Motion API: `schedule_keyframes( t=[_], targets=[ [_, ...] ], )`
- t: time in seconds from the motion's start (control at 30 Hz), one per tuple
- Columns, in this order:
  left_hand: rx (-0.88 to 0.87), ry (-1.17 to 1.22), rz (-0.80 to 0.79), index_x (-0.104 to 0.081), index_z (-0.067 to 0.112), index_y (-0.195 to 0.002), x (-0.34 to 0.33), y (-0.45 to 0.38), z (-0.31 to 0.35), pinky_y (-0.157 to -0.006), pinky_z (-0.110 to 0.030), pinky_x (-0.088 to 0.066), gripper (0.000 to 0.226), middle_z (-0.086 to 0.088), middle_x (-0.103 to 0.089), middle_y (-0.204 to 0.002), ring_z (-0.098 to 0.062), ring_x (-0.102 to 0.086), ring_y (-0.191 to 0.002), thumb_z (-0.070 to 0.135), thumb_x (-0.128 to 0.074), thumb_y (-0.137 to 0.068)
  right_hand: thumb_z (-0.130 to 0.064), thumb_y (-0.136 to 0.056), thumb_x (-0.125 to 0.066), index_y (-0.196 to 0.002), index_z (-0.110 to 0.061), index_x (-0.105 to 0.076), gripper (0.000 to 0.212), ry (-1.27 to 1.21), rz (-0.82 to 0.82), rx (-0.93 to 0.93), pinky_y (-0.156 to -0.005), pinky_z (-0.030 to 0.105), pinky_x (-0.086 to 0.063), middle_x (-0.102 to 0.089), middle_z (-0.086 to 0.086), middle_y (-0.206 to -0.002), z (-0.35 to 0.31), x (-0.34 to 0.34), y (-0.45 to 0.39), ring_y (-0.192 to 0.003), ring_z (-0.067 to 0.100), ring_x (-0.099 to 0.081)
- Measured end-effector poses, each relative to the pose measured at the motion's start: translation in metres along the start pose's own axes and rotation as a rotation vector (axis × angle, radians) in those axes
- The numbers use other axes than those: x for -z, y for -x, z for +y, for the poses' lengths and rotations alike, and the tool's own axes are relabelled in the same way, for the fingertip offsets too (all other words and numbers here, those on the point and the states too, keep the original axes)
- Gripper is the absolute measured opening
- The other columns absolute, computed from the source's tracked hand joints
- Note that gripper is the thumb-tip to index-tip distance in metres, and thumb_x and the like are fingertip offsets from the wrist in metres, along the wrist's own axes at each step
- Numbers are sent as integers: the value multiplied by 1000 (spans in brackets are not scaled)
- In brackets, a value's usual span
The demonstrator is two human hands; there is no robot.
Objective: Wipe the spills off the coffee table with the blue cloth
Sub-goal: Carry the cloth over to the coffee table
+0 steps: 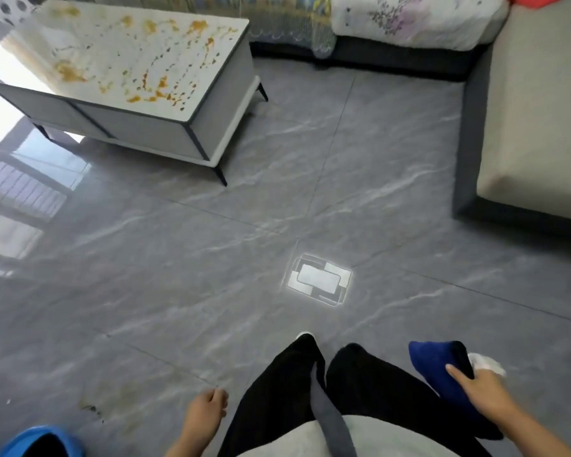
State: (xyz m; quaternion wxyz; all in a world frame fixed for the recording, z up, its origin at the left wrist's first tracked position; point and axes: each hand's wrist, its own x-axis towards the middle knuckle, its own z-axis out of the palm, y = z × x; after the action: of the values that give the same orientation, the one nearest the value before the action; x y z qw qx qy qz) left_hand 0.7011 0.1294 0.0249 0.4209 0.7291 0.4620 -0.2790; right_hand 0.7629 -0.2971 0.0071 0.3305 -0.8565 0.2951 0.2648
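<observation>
Nearest the camera, the right hand (482, 389) reached forward and down beside the right leg, its thumb laid across the top of the blue cloth (437, 367) and the fingers curled beneath, gripping it. The cloth hung folded from that hand, above the floor and well apart from the table. The left hand (206, 409) hung low beside the left leg, forearm angled inward, fingers loosely curled and holding nothing. Between the 2 hands stood the person's legs in black trousers (310, 390), with a grey strap hanging down in front of them. A blue bucket rim (38, 440) showed at the lower left corner. The grey tiled floor (178, 275) stretched ahead, carrying the bright reflection of a ceiling light (318, 278). Farther off at upper left stood the coffee table (165, 133), its pale top spattered with orange-brown spills (70, 72). A sofa (534, 110) ran along the right and back.
</observation>
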Motion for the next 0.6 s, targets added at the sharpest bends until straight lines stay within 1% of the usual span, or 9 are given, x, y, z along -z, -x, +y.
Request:
schedule_keyframes(
  t=[0.1,0.2,0.27,0.33,0.4,0.53,0.6],
  targets=[
    [-101,-33,-11,-51,2,-68,3,-30,75,-55,-28,-34,28,-12,-49,-69,-22,-45,-64,7,-42,-95,-3,-85,-63,-88,5,-57,10,58,2,-104,-78,40,-37,-61,23,-84,-4,11,-12,-86,39,-57],
    [-188,-77,-22,-54,0,-76,-3,-59,150,-59,-29,-37,26,-12,-53,-74,-24,-50,-70,12,-42,-96,3,-78,-68,-94,15,-63,20,144,26,-165,-85,42,-35,-62,35,-94,-9,27,-42,-98,46,-57],
    [-224,-105,-30,-55,-1,-81,-11,-75,192,-62,-30,-37,26,-12,-54,-77,-25,-51,-73,13,-41,-97,-1,-78,-70,-102,18,-62,32,191,-3,-213,-89,42,-34,-59,40,-105,-20,39,-66,-105,47,-55],
    [-233,-115,-33,-56,-1,-83,-24,-89,229,-66,-30,-37,26,-12,-55,-79,-25,-52,-74,15,-41,-98,-6,-79,-70,-110,16,-58,39,190,3,-238,-91,40,-34,-57,38,-113,-32,57,-96,-109,45,-54],
    [-217,-100,-31,-56,1,-81,-36,-99,259,-68,-31,-37,27,-11,-56,-78,-24,-52,-73,16,-42,-97,-5,-80,-69,-109,16,-59,38,178,26,-233,-91,40,-35,-58,38,-111,-51,75,-125,-109,46,-54],
    [-146,-36,-38,-54,4,-71,-63,-111,307,-58,-30,-36,28,-9,-53,-70,-21,-48,-65,11,-43,-95,-3,-79,-69,-90,13,-63,21,138,121,-139,-83,42,-38,-64,34,-92,-106,120,-191,-95,46,-58],
    [-106,20,-33,-54,2,-69,-70,-113,322,-54,-28,-34,28,-10,-51,-67,-22,-46,-62,6,-44,-94,-8,-84,-65,-91,9,-61,19,112,104,-84,-81,40,-38,-64,30,-91,-141,137,-221,-93,43,-59]
  ],
)
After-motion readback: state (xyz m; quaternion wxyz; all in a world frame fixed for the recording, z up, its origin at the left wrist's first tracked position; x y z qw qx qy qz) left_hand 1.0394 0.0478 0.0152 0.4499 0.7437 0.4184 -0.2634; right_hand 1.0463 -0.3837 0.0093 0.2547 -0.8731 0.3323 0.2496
